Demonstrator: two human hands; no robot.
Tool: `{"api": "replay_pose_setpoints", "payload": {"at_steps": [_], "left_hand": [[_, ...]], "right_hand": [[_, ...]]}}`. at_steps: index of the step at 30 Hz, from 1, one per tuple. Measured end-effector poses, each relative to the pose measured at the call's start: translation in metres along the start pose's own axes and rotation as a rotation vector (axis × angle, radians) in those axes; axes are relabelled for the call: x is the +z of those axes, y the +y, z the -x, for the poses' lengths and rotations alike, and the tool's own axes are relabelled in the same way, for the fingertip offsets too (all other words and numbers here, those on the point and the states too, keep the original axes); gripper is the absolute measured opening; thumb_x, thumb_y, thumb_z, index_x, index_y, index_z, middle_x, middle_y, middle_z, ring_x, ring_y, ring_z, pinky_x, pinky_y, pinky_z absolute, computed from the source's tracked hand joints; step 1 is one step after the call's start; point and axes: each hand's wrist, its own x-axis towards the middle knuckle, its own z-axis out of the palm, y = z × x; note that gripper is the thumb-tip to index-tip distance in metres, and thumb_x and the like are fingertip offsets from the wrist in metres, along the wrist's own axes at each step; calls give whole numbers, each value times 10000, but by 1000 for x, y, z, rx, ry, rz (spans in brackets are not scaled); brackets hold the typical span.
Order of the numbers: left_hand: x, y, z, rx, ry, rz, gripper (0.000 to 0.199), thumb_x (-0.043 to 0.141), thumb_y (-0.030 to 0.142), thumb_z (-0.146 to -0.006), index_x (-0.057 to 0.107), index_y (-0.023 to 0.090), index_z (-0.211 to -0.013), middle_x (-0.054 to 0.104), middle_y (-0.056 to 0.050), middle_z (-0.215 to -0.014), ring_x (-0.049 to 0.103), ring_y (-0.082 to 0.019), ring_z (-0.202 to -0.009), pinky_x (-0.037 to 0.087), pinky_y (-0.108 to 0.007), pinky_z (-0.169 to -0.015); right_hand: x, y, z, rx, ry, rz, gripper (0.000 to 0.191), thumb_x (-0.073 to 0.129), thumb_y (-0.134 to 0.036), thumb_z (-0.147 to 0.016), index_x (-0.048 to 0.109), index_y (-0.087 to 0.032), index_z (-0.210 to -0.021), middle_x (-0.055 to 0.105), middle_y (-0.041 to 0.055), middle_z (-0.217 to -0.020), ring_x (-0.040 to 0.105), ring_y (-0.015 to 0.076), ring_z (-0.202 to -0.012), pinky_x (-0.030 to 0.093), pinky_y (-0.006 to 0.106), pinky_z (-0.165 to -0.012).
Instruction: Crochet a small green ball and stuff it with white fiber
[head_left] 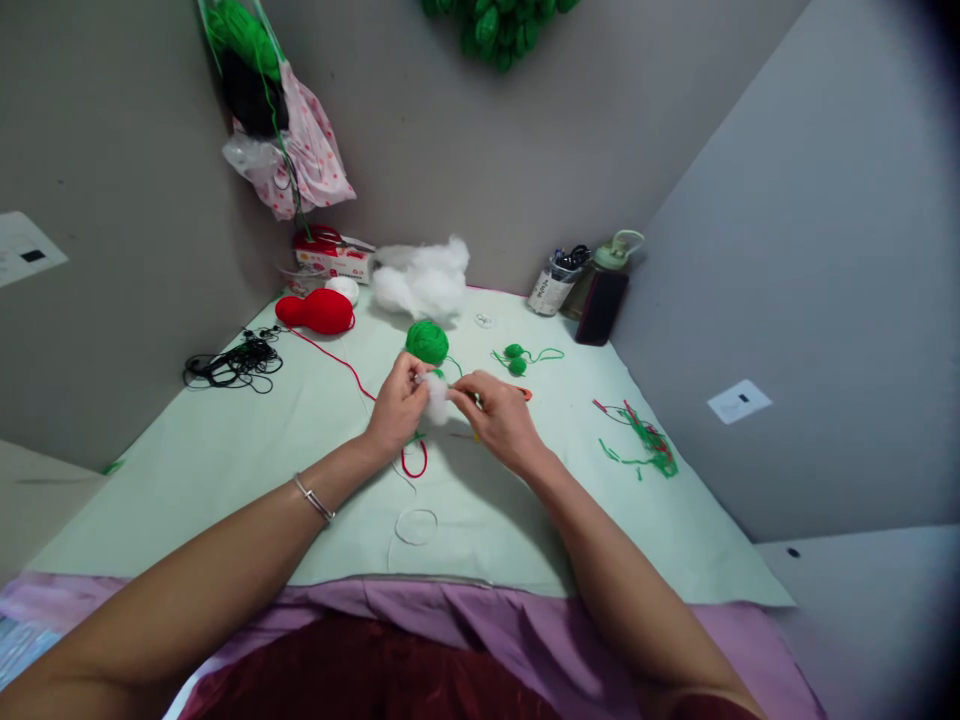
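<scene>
Close together over the table, my two hands work at a small tuft of white stuffing (437, 402). A bit of green crochet (438, 374) shows at the tuft's top, mostly hidden by my fingers. My left hand (396, 402) is closed around the green piece. With thumb and forefinger together, my right hand (501, 415) pinches the stuffing's right side. Just beyond them sits a green yarn ball (427, 342). An orange-handled tool (525, 394) lies partly hidden behind my right hand. Below my left hand lies a red yarn loop (415, 460).
Behind are a stuffing heap (424, 280), red yarn (319, 311) and a box (334, 264). Black cord (236, 362) lies left. Two green pieces (516, 360) and yarn scraps (652, 445) lie right. A pen cup (551, 288), bottle (616, 250) and phone (602, 308) stand at the back right.
</scene>
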Motion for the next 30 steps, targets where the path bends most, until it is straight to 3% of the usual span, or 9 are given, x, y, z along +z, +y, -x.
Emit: {"api": "replay_pose_setpoints", "payload": {"at_steps": [3, 5, 7, 9, 11, 14, 19, 27, 30], "left_hand": [[3, 0, 3, 34, -35, 13, 204, 567, 162, -813, 415, 247, -919, 585, 1, -1054, 576, -125, -768, 486, -253, -663], [4, -1, 5, 51, -77, 5, 198, 569, 163, -806, 426, 246, -914, 584, 11, -1009, 557, -121, -733, 474, -244, -635], [5, -1, 7, 65, -120, -11, 188, 576, 144, -787, 459, 237, -900, 592, 20, -945, 538, -120, -711, 455, -236, -624], [5, -2, 8, 73, -142, -24, 175, 576, 138, -786, 479, 233, -896, 604, 21, -929, 521, -116, -690, 437, -234, -613], [4, -3, 8, 85, -130, -32, 170, 566, 143, -799, 480, 236, -914, 613, 15, -970, 518, -118, -696, 425, -237, -610], [1, -5, 7, 110, -77, -53, 191, 565, 135, -802, 487, 242, -939, 603, 8, -1004, 530, -133, -771, 424, -245, -655], [1, -5, 7, 107, -47, -93, 181, 574, 124, -790, 498, 238, -908, 596, 5, -962, 555, -155, -864, 432, -258, -730], [10, 6, 21, 19, -136, -177, 100, 572, 333, -935, 528, 243, -934, 596, 24, -825, 538, -153, -670, 431, -270, -608], [4, 9, 11, 25, -123, -275, 264, 484, 436, -1005, 582, 227, -877, 623, 3, -791, 584, -175, -713, 471, -287, -642]], "right_hand": [[-7, 2, -3, -44, 197, -173, 193, 679, -324, -931, 689, -216, -772, 697, 84, -1011, 602, 212, -967, 429, 326, -821], [-9, 1, -4, -66, 210, -440, 245, 706, -337, -889, 640, -219, -685, 717, 82, -1064, 611, 227, -1049, 459, 339, -843], [-9, 1, -5, 7, 117, -740, 308, 674, -396, -887, 567, -222, -656, 724, 65, -995, 640, 198, -903, 479, 324, -743], [-7, 2, -7, 124, 65, -931, 317, 638, -449, -888, 507, -232, -698, 698, 28, -886, 545, 126, -615, 412, 286, -569], [-3, 6, -9, 201, 83, -906, 255, 642, -455, -881, 519, -242, -814, 677, -5, -882, 406, 82, -498, 320, 263, -490], [3, 10, -9, 200, 66, -702, 247, 689, -434, -848, 582, -235, -948, 658, -19, -855, 449, 99, -576, 339, 252, -532], [13, 10, -6, 168, -74, -561, 306, 649, -424, -841, 553, -203, -654, 458, -60, -585, 388, 111, -593, 289, 268, -575], [20, 23, -12, 286, 41, -478, 209, 580, -350, -763, 514, -212, -621, 421, -55, -549, 341, 115, -574, 234, 272, -550], [20, 22, -13, 286, 38, -491, 216, 578, -346, -752, 492, -216, -603, 394, -59, -539, 322, 111, -569, 225, 264, -545]]}}
